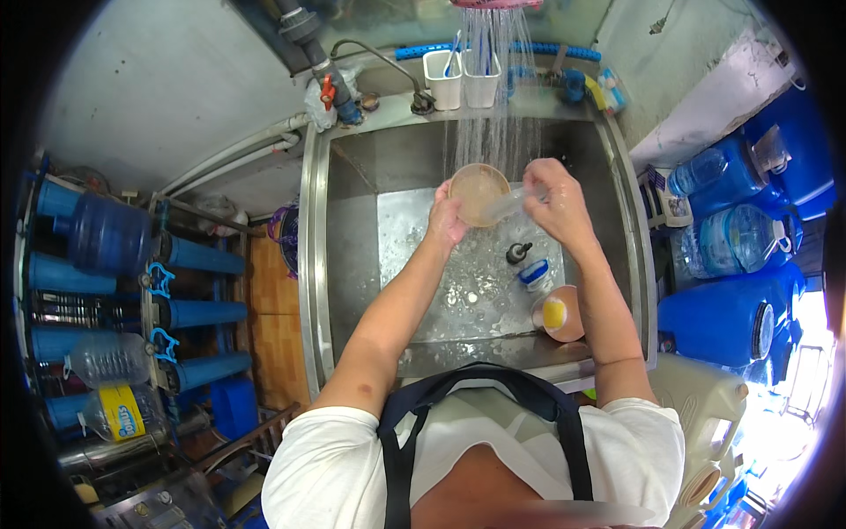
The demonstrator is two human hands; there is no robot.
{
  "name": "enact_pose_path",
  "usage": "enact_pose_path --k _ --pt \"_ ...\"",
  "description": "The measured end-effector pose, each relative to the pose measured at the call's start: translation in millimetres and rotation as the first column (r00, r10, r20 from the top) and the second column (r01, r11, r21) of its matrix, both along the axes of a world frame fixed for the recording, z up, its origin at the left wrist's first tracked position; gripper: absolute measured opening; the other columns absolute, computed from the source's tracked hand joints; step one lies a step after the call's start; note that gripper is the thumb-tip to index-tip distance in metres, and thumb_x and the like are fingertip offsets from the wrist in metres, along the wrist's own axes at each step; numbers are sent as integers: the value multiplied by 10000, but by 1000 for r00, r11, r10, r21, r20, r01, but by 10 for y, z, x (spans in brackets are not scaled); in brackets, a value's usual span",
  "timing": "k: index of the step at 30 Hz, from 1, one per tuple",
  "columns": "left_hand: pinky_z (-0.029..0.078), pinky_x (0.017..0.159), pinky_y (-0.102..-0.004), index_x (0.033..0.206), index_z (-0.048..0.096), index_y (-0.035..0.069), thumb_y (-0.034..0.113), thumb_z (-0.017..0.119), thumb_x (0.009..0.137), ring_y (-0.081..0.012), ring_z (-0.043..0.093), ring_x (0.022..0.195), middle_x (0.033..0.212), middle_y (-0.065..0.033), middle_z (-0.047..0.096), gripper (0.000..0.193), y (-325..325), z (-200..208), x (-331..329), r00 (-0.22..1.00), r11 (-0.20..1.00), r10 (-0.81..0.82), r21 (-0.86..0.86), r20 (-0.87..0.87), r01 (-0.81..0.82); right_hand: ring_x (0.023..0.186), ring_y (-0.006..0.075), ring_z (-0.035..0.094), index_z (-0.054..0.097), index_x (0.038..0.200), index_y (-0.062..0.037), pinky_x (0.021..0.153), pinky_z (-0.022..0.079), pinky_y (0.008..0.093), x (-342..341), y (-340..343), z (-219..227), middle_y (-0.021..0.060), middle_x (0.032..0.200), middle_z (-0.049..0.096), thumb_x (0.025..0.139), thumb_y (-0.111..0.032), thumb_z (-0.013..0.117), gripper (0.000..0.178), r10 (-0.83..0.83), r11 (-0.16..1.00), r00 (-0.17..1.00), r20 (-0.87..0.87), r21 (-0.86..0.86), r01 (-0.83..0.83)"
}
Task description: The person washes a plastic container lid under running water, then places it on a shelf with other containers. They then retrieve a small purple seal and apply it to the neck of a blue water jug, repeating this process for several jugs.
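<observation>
Nearest: dark apron straps over white cloth shirt. Left hand grips round tan bowl by falling water, inside metal sink; wide gap leftward to wall. Right hand pinches blurred translucent piece at bowl. Rounded orange container near front edge.

Pale left wall, patchy right wall around me. Orange-brown tiled floor on my left, beside a metal rack; strong white light glaring on my far right.
</observation>
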State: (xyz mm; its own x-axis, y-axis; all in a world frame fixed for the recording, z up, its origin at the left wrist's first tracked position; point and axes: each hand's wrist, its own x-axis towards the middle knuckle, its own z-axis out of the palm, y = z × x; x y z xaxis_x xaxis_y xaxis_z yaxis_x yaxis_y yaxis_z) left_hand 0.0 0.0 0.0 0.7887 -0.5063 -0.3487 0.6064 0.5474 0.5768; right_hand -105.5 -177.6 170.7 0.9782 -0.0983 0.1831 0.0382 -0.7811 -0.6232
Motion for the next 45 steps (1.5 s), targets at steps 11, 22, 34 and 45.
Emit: enact_pose_path --k 11,22,34,45 --pt "492 1021 -466 1284 468 -63 -14 505 847 -340 584 1166 1253 -211 567 442 145 -478 -455 907 932 -206 207 -368 296 785 177 609 492 920 -104 794 519 322 456 419 -630 39 859 598 823 -21 609 173 104 -323 991 -84 940 114" --pt "484 955 -628 1378 403 74 -112 485 656 -397 528 1224 1346 -193 490 750 901 -378 -544 965 984 -174 -56 -194 167 895 165 679 694 1142 -46 791 521 309 637 651 -409 111 1000 729 870 -88 635 282 8 811 997 73 584 -49" --pt "421 1069 -485 1497 291 151 93 573 882 -294 434 1330 1465 -106 404 680 37 598 -536 985 993 -83 -66 151 93 1435 305 286 361 1495 -108 1153 248 361 320 527 -1069 166 1550 325 922 -327 557 644 33 682 997 71 728 -75" --pt "345 1097 -391 1507 253 44 478 635 882 -289 350 1383 1508 -165 341 851 -89 483 -185 985 966 -66 259 160 22 1426 268 318 279 1511 -2 1176 226 381 141 1048 -1169 136 1562 307 954 -445 455 734 -98 83 994 55 995 -46"
